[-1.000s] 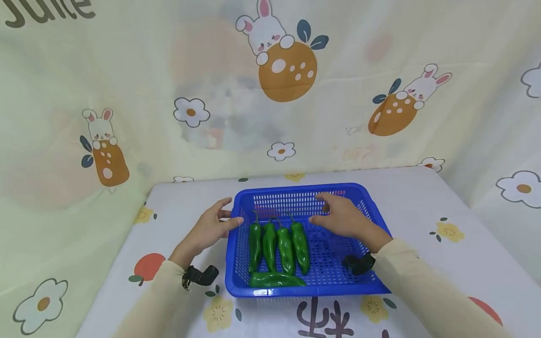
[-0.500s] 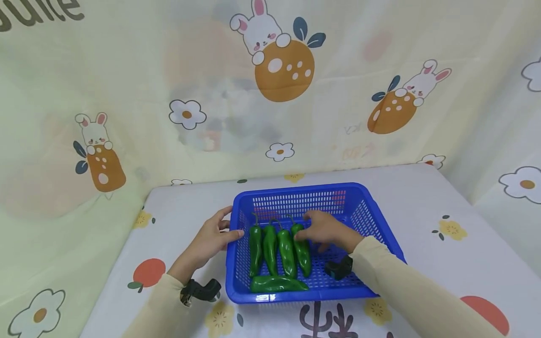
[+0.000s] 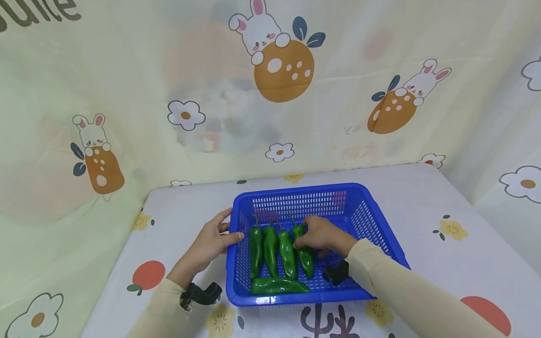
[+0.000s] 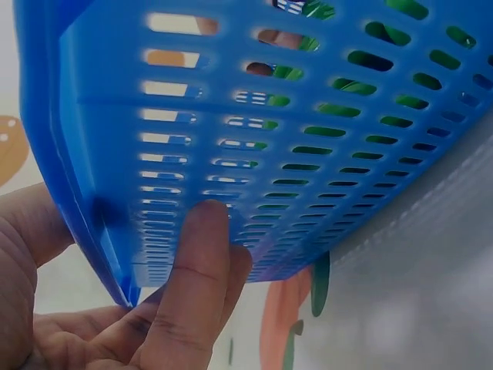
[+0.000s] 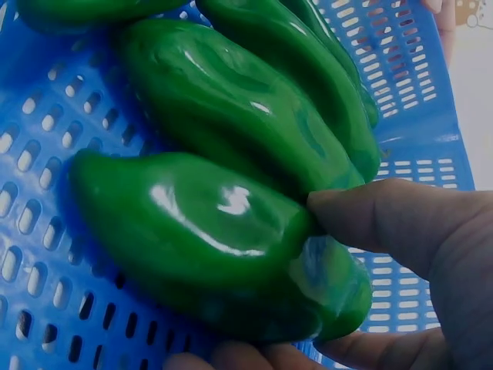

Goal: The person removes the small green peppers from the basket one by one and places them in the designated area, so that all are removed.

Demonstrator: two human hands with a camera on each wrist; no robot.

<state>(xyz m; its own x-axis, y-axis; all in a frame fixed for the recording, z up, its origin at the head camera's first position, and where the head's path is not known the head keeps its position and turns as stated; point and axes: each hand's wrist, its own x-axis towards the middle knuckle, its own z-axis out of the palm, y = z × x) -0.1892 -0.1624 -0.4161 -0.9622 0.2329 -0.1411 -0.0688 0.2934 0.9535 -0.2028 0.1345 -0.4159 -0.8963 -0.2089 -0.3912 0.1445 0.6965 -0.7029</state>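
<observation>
Rabbit-print curtain [image 3: 236, 61] backs a flowered tablecloth [image 3: 416, 202]; left hand [image 3: 210, 240] grips blue plastic basket [image 3: 338, 295], right hand [image 3: 320, 234] pinches green pepper [image 5: 200, 223] near four more peppers [image 3: 288, 256].

peppers [image 3: 288, 256] green | basket [image 3: 291, 300] blue | sleeves [image 3: 405, 277] cream | tablecloth [image 3: 422, 211] white, flower-printed

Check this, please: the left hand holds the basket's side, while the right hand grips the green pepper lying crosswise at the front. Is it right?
Not the crosswise pepper: the head view shows the right hand gripping the rightmost lengthwise pepper. The left hand does hold the basket's side.
</observation>
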